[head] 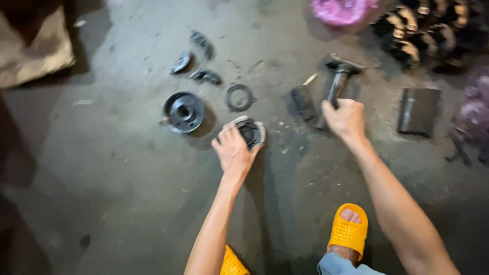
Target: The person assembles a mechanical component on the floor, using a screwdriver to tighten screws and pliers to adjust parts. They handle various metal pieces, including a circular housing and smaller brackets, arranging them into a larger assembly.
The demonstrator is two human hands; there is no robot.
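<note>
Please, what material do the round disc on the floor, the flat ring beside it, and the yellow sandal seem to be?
Disc: probably metal, dark and greasy, with dull glints on its rim.
Ring: thin, flat and black, maybe rubber or gasket material; the blur leaves it open.
Sandal: moulded plastic or foam, matte yellow, with a dotted texture.

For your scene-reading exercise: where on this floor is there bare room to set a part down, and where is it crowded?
Bare concrete floor lies left of the left hand, below the black disc. Another bare patch lies between the two forearms, above the yellow sandal. It is crowded around the ring, the right hand gripping the hammer, and the parts pile at top right.
</note>
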